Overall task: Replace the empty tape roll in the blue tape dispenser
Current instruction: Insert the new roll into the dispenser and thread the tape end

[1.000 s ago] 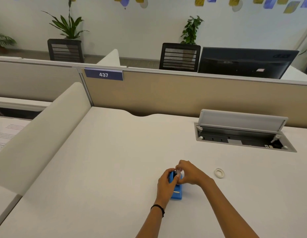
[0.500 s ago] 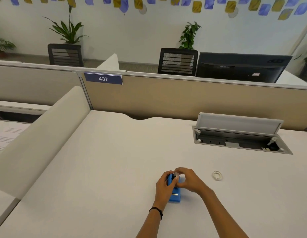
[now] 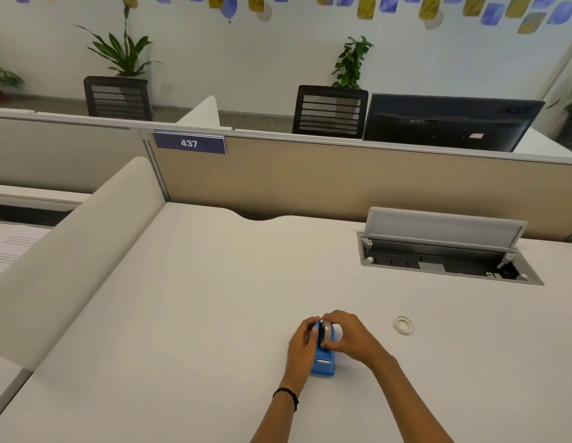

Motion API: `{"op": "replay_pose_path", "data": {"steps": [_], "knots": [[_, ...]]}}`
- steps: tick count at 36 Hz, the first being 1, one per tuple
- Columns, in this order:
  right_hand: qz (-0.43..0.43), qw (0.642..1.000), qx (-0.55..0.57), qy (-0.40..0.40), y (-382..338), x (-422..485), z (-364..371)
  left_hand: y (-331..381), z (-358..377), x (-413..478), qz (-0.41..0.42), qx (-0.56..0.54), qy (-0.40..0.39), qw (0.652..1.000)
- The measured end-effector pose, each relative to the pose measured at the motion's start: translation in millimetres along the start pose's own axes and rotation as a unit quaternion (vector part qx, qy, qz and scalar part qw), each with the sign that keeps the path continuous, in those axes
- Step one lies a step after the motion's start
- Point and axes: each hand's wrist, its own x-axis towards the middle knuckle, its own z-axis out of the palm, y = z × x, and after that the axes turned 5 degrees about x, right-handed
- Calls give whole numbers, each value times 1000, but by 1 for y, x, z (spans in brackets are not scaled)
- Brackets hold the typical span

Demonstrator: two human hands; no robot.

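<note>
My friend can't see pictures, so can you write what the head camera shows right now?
Two bare hands work on a blue tape dispenser on a white desk: the left hand steadies its side while the right hand grips a tape roll at its top. A small empty white ring lies on the desk to the right, apart from the hands.

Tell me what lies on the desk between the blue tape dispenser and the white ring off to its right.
Only the right hand, reaching in to the blue tape dispenser; past it the desk is bare up to the white ring, in the head view.
</note>
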Motion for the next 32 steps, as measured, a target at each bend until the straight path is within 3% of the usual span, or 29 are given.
{"op": "replay_pose_path", "data": {"steps": [18,24,32], "knots": [[-1,1000,2,27,1,-2,8,1,4,1,0,16,23,1000],[11,999,18,27,4,-6,14,4,-3,-2,-9,11,-14,1000],[21,987,136,84,7,-15,11,11,-11,-8,-23,19,-75,997]]}}
